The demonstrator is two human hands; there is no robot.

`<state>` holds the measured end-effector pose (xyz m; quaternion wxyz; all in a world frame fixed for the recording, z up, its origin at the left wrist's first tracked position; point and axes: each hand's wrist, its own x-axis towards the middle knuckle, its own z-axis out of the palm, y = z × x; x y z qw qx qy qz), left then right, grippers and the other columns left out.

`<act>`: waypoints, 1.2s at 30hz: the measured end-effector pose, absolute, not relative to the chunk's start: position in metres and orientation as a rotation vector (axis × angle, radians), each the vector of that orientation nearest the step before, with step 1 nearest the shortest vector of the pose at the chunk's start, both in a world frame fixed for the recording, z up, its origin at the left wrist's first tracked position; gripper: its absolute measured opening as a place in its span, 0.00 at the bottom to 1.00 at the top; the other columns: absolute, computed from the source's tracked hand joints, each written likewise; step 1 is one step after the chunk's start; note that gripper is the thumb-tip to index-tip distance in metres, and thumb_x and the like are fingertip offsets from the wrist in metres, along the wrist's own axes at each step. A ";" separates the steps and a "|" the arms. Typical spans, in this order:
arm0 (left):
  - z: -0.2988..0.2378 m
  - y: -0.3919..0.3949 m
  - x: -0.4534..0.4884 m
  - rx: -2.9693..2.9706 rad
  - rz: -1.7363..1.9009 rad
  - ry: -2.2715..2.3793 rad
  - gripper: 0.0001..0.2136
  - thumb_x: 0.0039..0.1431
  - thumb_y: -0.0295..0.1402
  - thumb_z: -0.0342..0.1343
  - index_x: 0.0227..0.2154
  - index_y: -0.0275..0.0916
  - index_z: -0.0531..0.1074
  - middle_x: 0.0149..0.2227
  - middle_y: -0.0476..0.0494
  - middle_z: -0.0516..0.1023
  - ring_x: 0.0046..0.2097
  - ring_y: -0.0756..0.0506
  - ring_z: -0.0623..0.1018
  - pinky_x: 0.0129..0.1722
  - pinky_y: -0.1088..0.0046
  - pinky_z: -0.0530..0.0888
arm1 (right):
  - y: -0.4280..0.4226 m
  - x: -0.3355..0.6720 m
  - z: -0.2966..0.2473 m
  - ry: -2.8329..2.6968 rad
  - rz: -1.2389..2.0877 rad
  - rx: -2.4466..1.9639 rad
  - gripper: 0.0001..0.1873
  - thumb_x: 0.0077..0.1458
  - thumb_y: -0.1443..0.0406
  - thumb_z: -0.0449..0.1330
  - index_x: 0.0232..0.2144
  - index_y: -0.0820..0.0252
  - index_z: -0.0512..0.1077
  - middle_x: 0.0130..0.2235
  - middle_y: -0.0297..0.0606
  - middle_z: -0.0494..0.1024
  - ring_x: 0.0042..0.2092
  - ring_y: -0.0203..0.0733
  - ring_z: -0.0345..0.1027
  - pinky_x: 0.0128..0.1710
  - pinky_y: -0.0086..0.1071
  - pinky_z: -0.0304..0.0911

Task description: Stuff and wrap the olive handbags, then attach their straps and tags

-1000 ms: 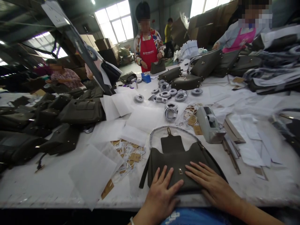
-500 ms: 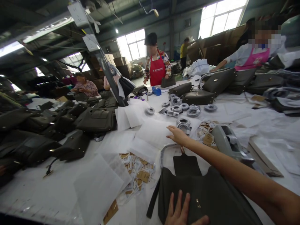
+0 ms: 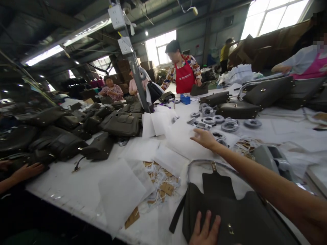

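Observation:
A dark olive handbag (image 3: 245, 211) lies in front of me, its flap tab (image 3: 218, 185) turned away from me and its handle beyond. My left hand (image 3: 205, 229) rests flat on the bag's front, fingers spread, beside a small gold clasp (image 3: 230, 228). My right arm stretches across the bag. Thumb and fingers of my right hand (image 3: 204, 139) are pinched on the edge of a thin white sheet of paper (image 3: 180, 141), whose far side looks raised and partly hides a wrapped strap coil (image 3: 176, 118).
Loose tags with strings (image 3: 162, 183) lie left of the bag. More white sheets (image 3: 122, 189), wrapped coils (image 3: 230, 125) and a grey tape dispenser (image 3: 272, 161) surround it. Olive bags (image 3: 122, 124) pile up at left. A co-worker's hand (image 3: 30, 170) is at far left; other people stand beyond.
My right hand has closed on the white sheet, which has lifted and covers part of a coil. My left hand stays on the bag. The view has turned left.

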<state>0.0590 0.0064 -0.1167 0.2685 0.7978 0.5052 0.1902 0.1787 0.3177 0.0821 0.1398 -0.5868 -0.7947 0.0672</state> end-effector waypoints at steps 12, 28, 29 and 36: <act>-0.038 -0.004 0.032 2.583 0.348 1.126 0.32 0.59 0.48 0.60 0.65 0.62 0.56 0.67 0.45 0.63 0.66 0.36 0.64 0.64 0.48 0.62 | 0.060 0.281 0.071 -3.006 0.362 -1.170 0.17 0.54 0.69 0.60 0.47 0.54 0.76 0.37 0.41 0.76 0.41 0.49 0.71 0.54 0.50 0.61; -0.065 -0.014 0.026 2.691 0.306 1.194 0.27 0.65 0.46 0.52 0.65 0.50 0.59 0.63 0.44 0.68 0.62 0.36 0.70 0.60 0.52 0.71 | 0.051 0.280 0.025 -2.918 0.509 -1.155 0.31 0.60 0.58 0.60 0.65 0.48 0.62 0.66 0.48 0.63 0.61 0.64 0.62 0.57 0.59 0.58; -0.066 -0.015 0.025 2.718 0.321 1.189 0.27 0.66 0.46 0.52 0.66 0.48 0.59 0.63 0.44 0.69 0.62 0.37 0.70 0.60 0.54 0.72 | 0.051 0.284 0.020 -2.904 0.530 -1.108 0.32 0.61 0.56 0.59 0.66 0.48 0.61 0.67 0.46 0.60 0.64 0.64 0.56 0.60 0.61 0.53; -0.070 -0.018 0.022 2.934 0.465 1.201 0.28 0.66 0.44 0.54 0.66 0.50 0.57 0.61 0.47 0.71 0.60 0.37 0.73 0.58 0.57 0.73 | 0.034 0.296 -0.015 -2.741 0.672 -1.177 0.34 0.67 0.51 0.50 0.70 0.48 0.47 0.72 0.42 0.44 0.71 0.57 0.35 0.67 0.61 0.32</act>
